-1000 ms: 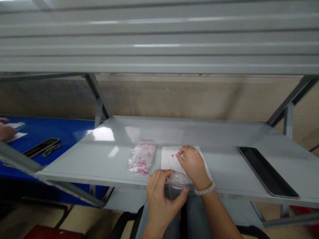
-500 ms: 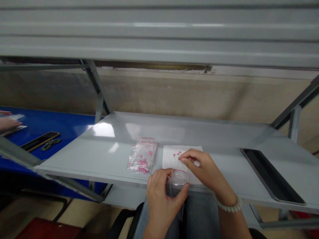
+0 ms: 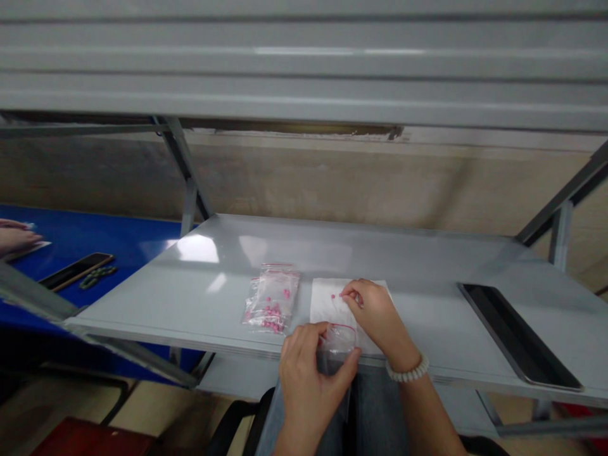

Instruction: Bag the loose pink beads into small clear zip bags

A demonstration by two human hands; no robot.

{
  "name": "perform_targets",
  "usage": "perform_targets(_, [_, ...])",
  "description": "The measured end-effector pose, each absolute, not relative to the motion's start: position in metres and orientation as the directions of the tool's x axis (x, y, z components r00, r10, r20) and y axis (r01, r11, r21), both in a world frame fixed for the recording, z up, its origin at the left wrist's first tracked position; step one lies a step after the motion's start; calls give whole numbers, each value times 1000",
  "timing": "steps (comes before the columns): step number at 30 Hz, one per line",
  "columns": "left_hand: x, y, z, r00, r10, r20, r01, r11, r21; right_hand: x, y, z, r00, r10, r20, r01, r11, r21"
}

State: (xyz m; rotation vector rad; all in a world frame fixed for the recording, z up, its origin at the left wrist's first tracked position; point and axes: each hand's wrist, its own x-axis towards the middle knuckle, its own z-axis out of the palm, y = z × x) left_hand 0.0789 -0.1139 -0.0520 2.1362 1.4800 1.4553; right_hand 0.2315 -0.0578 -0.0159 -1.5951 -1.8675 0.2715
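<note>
— What's nearest to me?

— My left hand point(image 3: 311, 373), at the table's near edge. It pinches a small clear bag point(image 3: 336, 345) with a red strip along its mouth, thumb on the right side and fingers curled over the left. The bag hangs partly off the edge, over my lap.

— And the right hand?

— My right hand point(image 3: 375, 313) lies just beyond it on a white sheet point(image 3: 323, 304), a white bracelet point(image 3: 407, 372) on the wrist. Its fingertips are closed together at the sheet's far part, right by a few pink beads point(image 3: 334, 296). I can't tell whether a bead is actually between them.

— Anything left of the sheet?

— A pile of clear bags point(image 3: 272, 301) with pink beads inside, just beside the sheet on the grey table point(image 3: 418, 266).

— Farther out?

— A dark tray point(image 3: 515, 345) on the right side of the table, well apart from my hands. Far left, on a blue table point(image 3: 95, 237), lies a phone point(image 3: 76, 270), and another person's hand point(image 3: 16, 235) shows at the picture's edge.
</note>
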Motion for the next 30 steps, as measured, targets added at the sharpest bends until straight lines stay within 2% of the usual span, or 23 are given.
perform_targets(5, [80,-113,-50,24,828,560,627,-449,637,238,-83,10,-160,912,376,620,390,-681])
perform_targets(8, [80,-113,-50,15,834,551,635,-434,639,239,-84,9,-179,905,386,574,414,-706])
perform_targets(14, [80,-114,-52,19,822,569,630,-452,632,230,-60,-20,-92,926,366,798,289,-529])
perform_targets(20, [79,-114,-51,25,822,569,631,-454,629,225,-49,-30,-69,936,345,829,246,-503])
perform_targets(25, [79,-114,-48,24,830,558,641,-441,628,232,-62,-11,-81,929,362,780,285,-558])
perform_targets(30, [80,-113,-47,19,829,559,649,-435,624,235,-84,12,-222,909,352,575,414,-706])
